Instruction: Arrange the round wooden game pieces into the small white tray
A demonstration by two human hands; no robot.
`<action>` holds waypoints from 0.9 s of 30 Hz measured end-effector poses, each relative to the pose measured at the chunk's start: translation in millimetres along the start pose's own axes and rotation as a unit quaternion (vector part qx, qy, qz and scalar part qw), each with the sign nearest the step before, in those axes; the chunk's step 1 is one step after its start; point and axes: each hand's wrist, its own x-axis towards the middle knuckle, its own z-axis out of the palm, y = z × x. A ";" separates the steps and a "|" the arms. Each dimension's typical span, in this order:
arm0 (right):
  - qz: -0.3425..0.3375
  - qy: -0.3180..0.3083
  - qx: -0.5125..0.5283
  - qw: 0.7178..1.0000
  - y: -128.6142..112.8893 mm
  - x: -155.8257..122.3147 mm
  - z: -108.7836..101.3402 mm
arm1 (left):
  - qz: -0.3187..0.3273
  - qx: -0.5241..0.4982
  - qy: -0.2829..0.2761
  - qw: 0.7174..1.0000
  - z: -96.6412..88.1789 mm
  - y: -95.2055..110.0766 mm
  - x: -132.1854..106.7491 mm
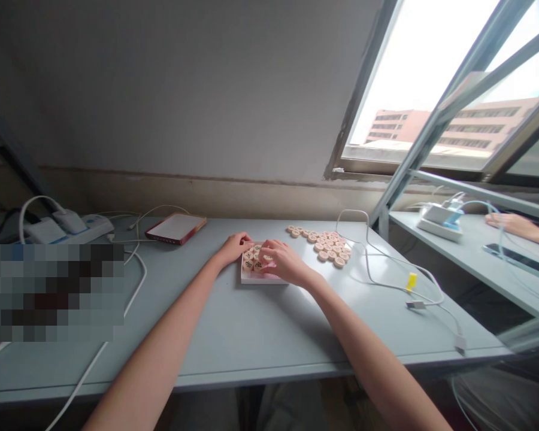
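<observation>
A small white box (265,278) sits on the table in front of me. Round wooden Chinese chess pieces (248,264) with dark characters lie inside it in rows, and its near strip is bare. My left hand (236,246) grips the box at its far left corner with bent fingers. Over the right part of the box, my right hand (284,261) has its fingers curled down onto a chess piece among the others. The hand covers that side, so the pieces under it are partly hidden. More chess pieces (327,244) lie in a loose pile right of the box.
A box lid (176,228) with a dark red edge lies at the back left. White cables (377,281), one with a yellow tag (412,281), cross the right side. A power strip (96,226) stands left. Another person's hand (505,224) rests on the neighbouring table near a phone (518,260).
</observation>
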 end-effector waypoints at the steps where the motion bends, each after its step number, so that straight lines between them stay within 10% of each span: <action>1: -0.003 0.003 -0.028 1.000 -0.9 0.0 2.4 | 0.000 0.000 0.000 1.000 0.0 0.2 0.0; 10: 0.020 -0.004 -0.052 0.998 7.8 -0.2 -3.5 | -0.005 -0.003 -0.002 1.000 -2.2 5.4 -1.8; 15: 0.190 0.113 -0.178 0.959 48.2 -14.1 -13.5 | -0.019 -0.006 -0.006 1.000 -2.7 6.8 -3.3; 19: 0.307 0.089 -0.276 0.906 81.4 -33.2 -14.5 | -0.026 -0.007 -0.005 1.000 -3.2 8.9 -4.4; 27: 0.276 0.063 -0.244 0.928 65.5 -27.7 -20.3 | -0.017 -0.004 -0.001 1.000 -1.3 5.5 -1.7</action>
